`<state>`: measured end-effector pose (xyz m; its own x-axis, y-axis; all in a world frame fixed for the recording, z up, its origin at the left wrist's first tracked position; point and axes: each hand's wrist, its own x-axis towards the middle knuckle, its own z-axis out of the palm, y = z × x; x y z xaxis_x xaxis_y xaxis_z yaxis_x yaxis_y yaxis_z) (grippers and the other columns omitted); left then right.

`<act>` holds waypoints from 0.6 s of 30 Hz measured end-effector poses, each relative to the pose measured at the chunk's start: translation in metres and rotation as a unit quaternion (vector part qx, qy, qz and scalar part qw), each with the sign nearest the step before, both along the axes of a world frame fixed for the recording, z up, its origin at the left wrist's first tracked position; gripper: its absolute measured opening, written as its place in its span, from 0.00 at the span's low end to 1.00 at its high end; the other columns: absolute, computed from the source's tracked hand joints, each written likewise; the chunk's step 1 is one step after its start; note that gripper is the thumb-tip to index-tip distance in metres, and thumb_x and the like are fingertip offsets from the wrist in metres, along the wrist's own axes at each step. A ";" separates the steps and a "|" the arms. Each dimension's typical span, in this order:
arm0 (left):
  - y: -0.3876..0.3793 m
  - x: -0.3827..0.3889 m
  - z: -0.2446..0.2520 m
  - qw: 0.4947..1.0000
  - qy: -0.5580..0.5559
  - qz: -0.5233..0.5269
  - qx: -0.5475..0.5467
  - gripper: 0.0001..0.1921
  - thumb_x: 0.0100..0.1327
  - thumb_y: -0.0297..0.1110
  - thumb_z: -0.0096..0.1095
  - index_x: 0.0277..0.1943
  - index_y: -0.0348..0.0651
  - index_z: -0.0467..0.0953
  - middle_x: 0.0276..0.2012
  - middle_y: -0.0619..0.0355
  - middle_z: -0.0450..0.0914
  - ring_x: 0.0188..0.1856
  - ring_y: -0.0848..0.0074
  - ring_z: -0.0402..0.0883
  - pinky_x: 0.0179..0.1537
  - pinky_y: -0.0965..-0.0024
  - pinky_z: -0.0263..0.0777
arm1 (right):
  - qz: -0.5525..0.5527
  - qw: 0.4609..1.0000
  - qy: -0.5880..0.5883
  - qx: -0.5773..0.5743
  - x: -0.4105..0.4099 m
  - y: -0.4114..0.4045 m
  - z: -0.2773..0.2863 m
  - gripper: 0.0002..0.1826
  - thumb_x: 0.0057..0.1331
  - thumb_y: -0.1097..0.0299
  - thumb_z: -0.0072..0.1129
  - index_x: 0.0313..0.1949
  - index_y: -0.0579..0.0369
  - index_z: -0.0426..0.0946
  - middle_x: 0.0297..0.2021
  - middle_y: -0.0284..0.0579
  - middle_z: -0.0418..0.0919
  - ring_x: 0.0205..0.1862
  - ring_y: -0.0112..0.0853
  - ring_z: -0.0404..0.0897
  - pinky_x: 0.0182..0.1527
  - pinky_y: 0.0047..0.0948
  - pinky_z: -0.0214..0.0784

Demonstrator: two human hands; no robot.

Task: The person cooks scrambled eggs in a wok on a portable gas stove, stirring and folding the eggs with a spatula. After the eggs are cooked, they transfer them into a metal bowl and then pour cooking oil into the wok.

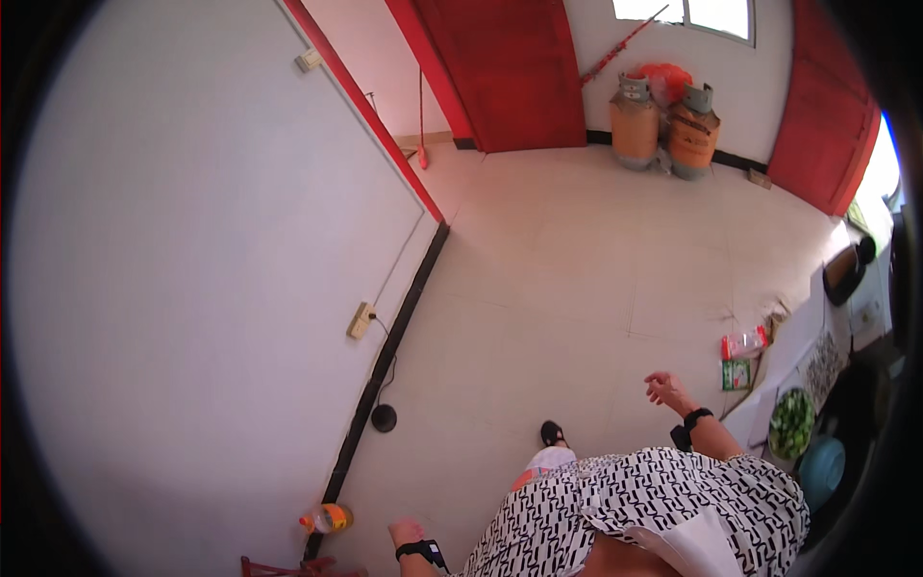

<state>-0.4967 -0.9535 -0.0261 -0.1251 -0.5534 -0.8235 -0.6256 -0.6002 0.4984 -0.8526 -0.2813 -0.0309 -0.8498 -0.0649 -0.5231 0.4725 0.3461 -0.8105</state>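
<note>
My right hand (668, 391) hangs over the tiled floor with its fingers loosely curled and apart, and nothing shows in it. A black band circles that wrist. My left hand (407, 533) is low in the picture, blurred, with a black band and a small device on the wrist; its fingers are hard to make out. The nearest object to it is an oil bottle (333, 518) with an orange cap, by the wall. To the right of my body, a plate of chopped green vegetables (792, 424) and a blue bowl (822, 465) rest on a counter.
Two gas cylinders (634, 130) stand by the far wall, between red doors (515, 79). A power cord (394, 360) runs from a wall socket (360, 321) to a round black object (383, 417) on the floor. Packets (744, 342) lie near the counter; a red stool (288, 570) is at lower left.
</note>
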 end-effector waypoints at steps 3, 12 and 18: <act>-0.012 -0.157 -0.004 0.993 0.028 -0.036 -0.112 0.03 0.62 0.29 0.57 0.36 0.40 0.74 0.20 0.57 0.72 0.20 0.70 0.74 0.20 0.69 0.69 | -0.016 0.997 -0.057 -0.054 -0.035 0.022 -0.043 0.14 0.69 0.66 0.48 0.45 0.62 0.77 0.25 0.43 0.79 0.22 0.29 0.79 0.23 0.28 0.73; 0.131 -0.642 -0.012 0.938 0.238 -0.250 0.019 0.16 0.67 0.34 0.60 0.55 0.40 0.73 0.34 0.54 0.80 0.33 0.71 0.82 0.33 0.69 0.80 | 0.269 0.902 -0.115 0.316 -0.110 0.144 -0.135 0.11 0.56 0.60 0.55 0.24 0.52 0.81 0.26 0.50 0.82 0.29 0.41 0.82 0.31 0.39 0.75; 0.164 -0.795 -0.029 0.938 0.096 -0.333 -0.028 0.12 0.66 0.35 0.61 0.50 0.43 0.77 0.30 0.58 0.80 0.28 0.76 0.81 0.27 0.74 0.78 | 0.221 0.920 -0.103 0.307 -0.434 0.142 -0.141 0.10 0.58 0.62 0.55 0.25 0.52 0.81 0.23 0.46 0.81 0.25 0.36 0.82 0.26 0.36 0.74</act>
<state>-1.2916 -0.7891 -0.0550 -0.6005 -0.3417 -0.7230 -0.7483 -0.0786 0.6587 -1.2870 -0.1397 -0.1716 -0.6906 -0.0191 -0.7230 0.2971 0.9039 -0.3077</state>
